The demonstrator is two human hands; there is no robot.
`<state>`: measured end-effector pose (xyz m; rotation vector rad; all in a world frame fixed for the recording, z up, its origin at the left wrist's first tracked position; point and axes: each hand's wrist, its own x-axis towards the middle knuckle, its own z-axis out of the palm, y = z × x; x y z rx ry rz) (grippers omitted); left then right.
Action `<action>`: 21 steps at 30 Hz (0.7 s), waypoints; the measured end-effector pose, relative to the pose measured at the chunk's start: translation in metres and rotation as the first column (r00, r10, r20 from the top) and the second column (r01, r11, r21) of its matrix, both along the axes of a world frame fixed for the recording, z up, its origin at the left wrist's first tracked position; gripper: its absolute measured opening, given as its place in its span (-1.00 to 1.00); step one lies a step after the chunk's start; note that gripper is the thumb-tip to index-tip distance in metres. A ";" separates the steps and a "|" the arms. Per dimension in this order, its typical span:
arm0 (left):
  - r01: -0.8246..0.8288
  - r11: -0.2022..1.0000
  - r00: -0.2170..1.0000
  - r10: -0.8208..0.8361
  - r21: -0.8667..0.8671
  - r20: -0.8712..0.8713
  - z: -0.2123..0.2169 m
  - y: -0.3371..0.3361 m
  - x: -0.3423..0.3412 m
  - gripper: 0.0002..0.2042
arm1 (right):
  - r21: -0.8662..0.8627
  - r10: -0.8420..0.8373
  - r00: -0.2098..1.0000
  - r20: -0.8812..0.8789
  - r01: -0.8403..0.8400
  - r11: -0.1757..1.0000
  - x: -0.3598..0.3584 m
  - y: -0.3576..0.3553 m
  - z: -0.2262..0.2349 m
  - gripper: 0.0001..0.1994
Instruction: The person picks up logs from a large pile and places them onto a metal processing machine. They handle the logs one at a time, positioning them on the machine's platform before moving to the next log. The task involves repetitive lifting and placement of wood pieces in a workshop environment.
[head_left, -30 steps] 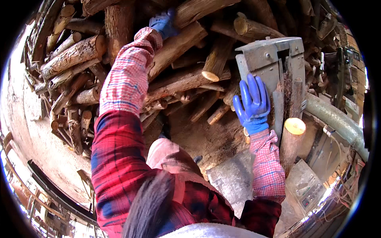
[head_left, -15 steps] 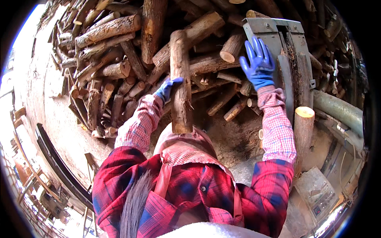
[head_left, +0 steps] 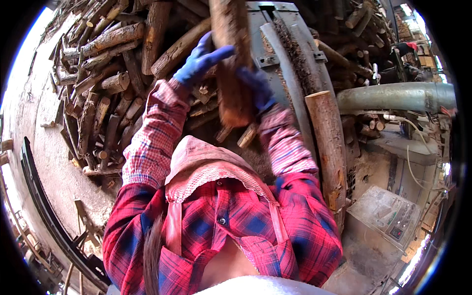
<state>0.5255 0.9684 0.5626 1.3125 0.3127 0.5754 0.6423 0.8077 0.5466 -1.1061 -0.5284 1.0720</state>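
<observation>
A thick log with bark (head_left: 232,73) stands lengthwise in front of me, its near end hanging free and blurred by motion. My left hand (head_left: 199,64), in a blue glove, presses on the log's left side with a finger reaching over the bark. Against the opposite side is my right hand (head_left: 258,88), also gloved in blue; it is smeared and in shadow, its fingertips partly hidden near the log. Just right of my hands stands a grey metal machine with a chip-strewn channel (head_left: 297,54). Another log (head_left: 328,142) lies along that machine's near right part, beside my right arm.
A large heap of logs (head_left: 115,37) fills the far side and left. At the right, a thick grey pipe (head_left: 393,97) runs outward from the machine. A control box (head_left: 386,214) with buttons sits at the lower right, near a loose pale cable (head_left: 409,162).
My right hand has come off the machine's top and moved left to the log. The log has been carried farther away from my body. The view has swung to the right.
</observation>
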 end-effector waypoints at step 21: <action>-0.311 0.944 0.454 0.249 0.110 -0.856 -0.261 0.004 -0.208 -0.23 | -0.350 0.524 -0.068 0.849 0.669 0.655 0.186 -0.112 0.021 0.02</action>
